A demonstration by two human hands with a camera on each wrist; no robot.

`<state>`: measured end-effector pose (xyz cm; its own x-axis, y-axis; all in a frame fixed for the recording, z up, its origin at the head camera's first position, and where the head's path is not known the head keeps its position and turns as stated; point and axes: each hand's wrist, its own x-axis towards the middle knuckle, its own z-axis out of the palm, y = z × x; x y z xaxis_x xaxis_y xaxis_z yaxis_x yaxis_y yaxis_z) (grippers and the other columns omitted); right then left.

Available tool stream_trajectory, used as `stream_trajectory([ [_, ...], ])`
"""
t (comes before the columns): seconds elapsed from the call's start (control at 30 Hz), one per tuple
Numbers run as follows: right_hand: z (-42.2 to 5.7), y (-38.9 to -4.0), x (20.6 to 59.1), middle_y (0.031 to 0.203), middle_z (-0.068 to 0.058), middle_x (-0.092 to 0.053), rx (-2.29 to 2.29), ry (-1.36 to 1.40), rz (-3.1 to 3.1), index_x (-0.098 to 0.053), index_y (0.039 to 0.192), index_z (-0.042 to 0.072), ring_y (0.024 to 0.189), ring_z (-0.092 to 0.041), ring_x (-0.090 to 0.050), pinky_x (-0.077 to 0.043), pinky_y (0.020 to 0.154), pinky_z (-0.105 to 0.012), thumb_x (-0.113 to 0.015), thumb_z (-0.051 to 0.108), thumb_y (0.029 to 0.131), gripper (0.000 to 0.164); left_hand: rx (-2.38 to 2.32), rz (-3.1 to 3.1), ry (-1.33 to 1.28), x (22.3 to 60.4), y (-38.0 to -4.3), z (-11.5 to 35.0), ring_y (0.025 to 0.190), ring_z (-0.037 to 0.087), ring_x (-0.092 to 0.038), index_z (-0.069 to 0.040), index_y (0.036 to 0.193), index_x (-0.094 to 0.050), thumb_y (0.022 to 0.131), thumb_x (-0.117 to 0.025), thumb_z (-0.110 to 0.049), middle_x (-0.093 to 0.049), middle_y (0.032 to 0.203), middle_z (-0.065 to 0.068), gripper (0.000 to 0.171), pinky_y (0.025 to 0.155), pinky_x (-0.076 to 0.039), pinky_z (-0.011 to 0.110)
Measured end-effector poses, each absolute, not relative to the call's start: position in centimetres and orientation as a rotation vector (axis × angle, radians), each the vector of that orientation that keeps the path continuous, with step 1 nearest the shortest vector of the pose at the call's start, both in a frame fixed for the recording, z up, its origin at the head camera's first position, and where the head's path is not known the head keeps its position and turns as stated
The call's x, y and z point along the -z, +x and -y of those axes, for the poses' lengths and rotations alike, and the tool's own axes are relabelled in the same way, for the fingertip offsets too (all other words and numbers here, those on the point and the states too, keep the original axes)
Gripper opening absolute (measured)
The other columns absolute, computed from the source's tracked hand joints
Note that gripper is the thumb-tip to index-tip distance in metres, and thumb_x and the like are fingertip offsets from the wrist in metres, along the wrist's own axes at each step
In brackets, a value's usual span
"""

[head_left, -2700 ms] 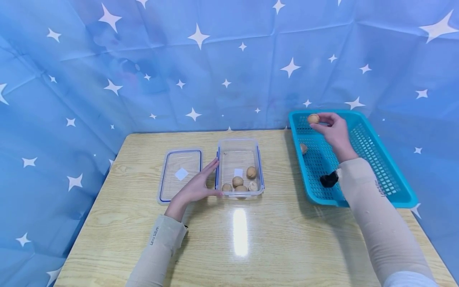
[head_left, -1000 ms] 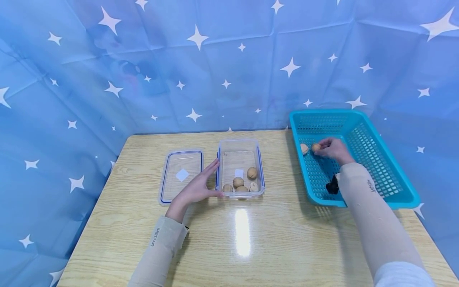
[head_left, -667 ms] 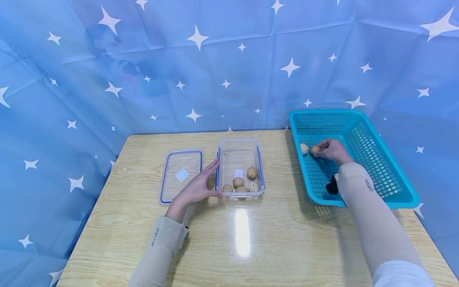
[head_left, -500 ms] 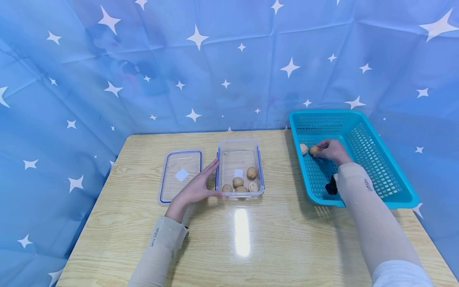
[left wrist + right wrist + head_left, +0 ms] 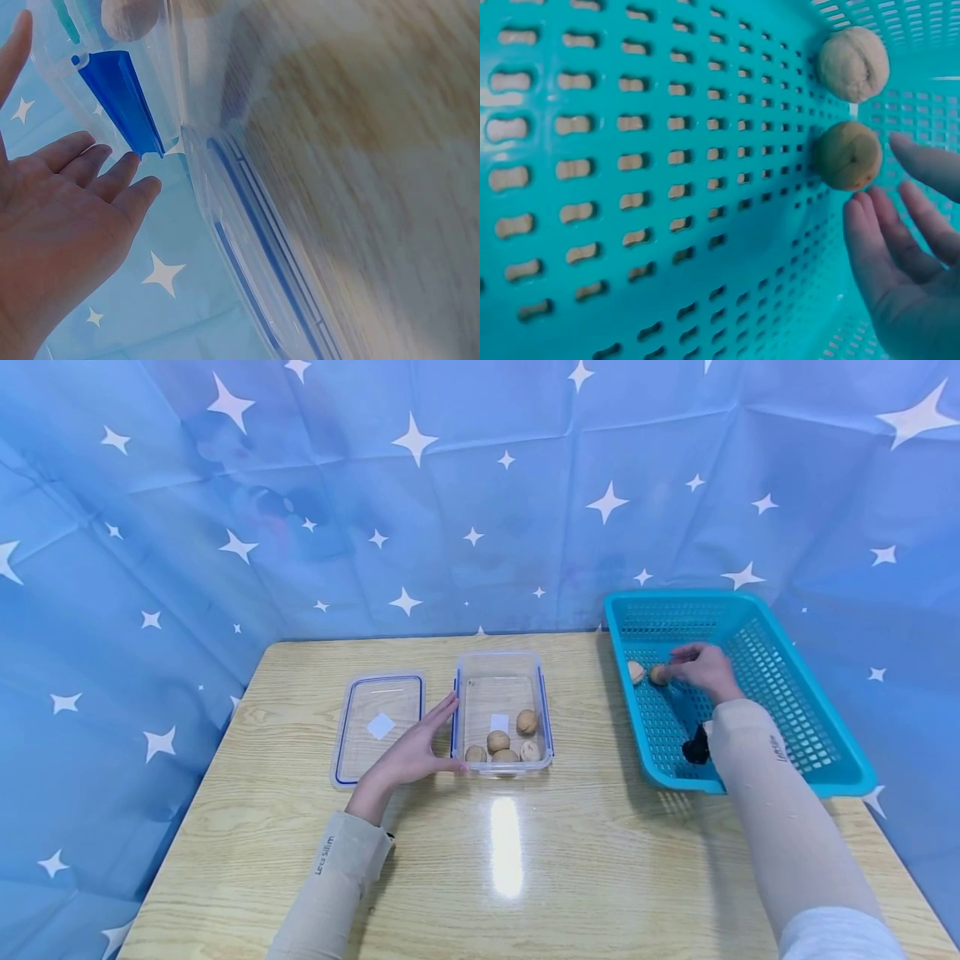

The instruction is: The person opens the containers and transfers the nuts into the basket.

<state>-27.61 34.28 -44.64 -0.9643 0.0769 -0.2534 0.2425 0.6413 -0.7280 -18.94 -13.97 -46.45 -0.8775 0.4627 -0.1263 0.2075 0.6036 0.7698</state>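
Inside the teal basket (image 5: 750, 727), my right hand (image 5: 703, 672) has its fingers spread loosely beside a walnut (image 5: 658, 675). In the right wrist view a small gap shows between the fingertips (image 5: 856, 208) and that darker walnut (image 5: 849, 156). A second, paler walnut (image 5: 636, 672) lies close by on the basket floor. My left hand (image 5: 408, 755) keeps its fingers straight against the left side of a clear plastic box (image 5: 487, 668), near its blue clip (image 5: 124, 101). Several walnuts (image 5: 498, 742) sit in the box's near end.
A clear lid (image 5: 377, 727) with a blue seal lies on the wooden table (image 5: 442, 877), left of the box. A blue star-patterned cloth (image 5: 480, 485) hangs behind the table. My right wrist carries a black camera (image 5: 696, 747) over the basket.
My right hand has lowered the walnut from above the basket onto its floor, beside the paler one, and let go of it. The left hand stays at the box.
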Motion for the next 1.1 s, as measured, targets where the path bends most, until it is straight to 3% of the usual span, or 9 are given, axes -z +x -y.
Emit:
stream_trajectory([
  [0.27, -33.8, -27.7, 44.2, 0.142, -0.030, -0.045, 1.336, 0.254, -2.705, -0.042, 0.145, -0.005, 0.127, -0.045, -0.047, -0.043, 0.106, -0.060, -0.059, 0.029, 0.100, 0.059, -1.149, -2.521, 0.548, 46.5, -18.9, 14.0, 0.156, 0.032, -0.010, -0.016, 0.161, -0.018, 0.078, -0.084, -0.038, -0.007, 0.170, -0.002, 0.109, 0.123, -0.020, 0.059],
  [0.5, -33.1, -27.6, 43.2, 0.145, -0.026, -0.046, 1.394, 0.244, -2.762, -0.046, 0.142, -0.002, 0.128, -0.044, -0.045, -0.044, 0.103, -0.059, -0.058, 0.033, 0.100, 0.056, -1.152, -2.520, 0.547, 46.4, -18.9, 14.0, 0.156, 0.032, -0.010, -0.016, 0.161, -0.018, 0.078, -0.084, -0.038, -0.007, 0.170, -0.002, 0.109, 0.123, -0.020, 0.059],
  [0.7, -32.5, -27.8, 42.2, 0.146, -0.024, -0.047, 1.390, 0.240, -2.799, -0.049, 0.141, 0.002, 0.134, -0.044, -0.042, -0.042, 0.105, -0.062, -0.061, 0.038, 0.098, 0.057, -1.150, -2.520, 0.554, 46.4, -18.9, 14.0, 0.156, 0.032, -0.010, -0.016, 0.161, -0.017, 0.078, -0.084, -0.038, -0.007, 0.170, -0.002, 0.109, 0.124, -0.019, 0.059],
  [1.1, -30.6, -27.7, 39.9, 0.144, -0.020, -0.050, 1.456, 0.149, -2.794, -0.050, 0.140, 0.004, 0.134, -0.037, -0.046, -0.044, 0.106, -0.056, -0.064, 0.043, 0.095, 0.061, -1.141, -2.525, 0.546, 46.3, -18.9, 14.0, 0.156, 0.033, -0.011, -0.016, 0.161, -0.018, 0.078, -0.084, -0.038, -0.007, 0.170, -0.002, 0.108, 0.123, -0.020, 0.059],
])
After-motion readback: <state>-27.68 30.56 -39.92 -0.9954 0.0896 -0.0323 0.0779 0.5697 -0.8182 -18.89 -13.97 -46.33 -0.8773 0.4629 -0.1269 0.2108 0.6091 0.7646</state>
